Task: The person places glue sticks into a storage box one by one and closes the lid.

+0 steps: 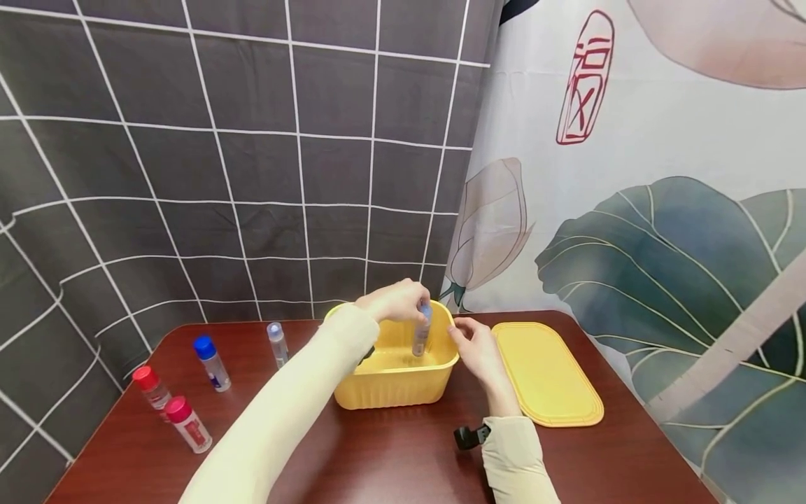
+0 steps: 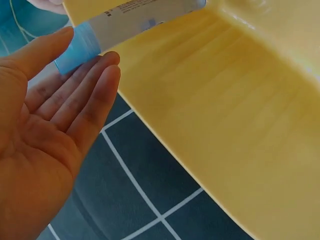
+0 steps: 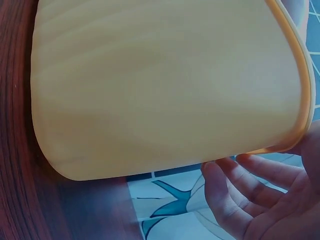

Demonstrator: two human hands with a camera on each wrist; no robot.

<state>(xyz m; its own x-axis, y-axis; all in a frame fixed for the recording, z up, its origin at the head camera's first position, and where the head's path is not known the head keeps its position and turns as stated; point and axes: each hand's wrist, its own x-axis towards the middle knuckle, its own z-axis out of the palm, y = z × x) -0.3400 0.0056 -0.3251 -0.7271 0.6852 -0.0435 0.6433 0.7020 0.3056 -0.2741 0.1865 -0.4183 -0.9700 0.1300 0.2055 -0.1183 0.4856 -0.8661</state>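
A yellow plastic box (image 1: 393, 389) stands uncovered at the back of the table. My left hand (image 1: 398, 301) reaches over it and pinches a small clear bottle (image 2: 150, 21) by its light-blue cap (image 2: 80, 47), thumb on one side and fingers on the other. The bottle hangs upright inside the box, near its right end, cap upward. At the box's right end, my right hand (image 1: 480, 353) grips the rim. In the right wrist view the fingertips (image 3: 212, 172) lie against the outside wall, close under the rim.
The flat yellow lid (image 1: 549, 374) lies right of the box. On the left of the table stand a blue-capped bottle (image 1: 212, 364), a pale-capped bottle (image 1: 277, 343) and two red-capped bottles (image 1: 189, 425). A dark tiled-pattern curtain (image 1: 252, 168) hangs behind the table (image 1: 378, 455).
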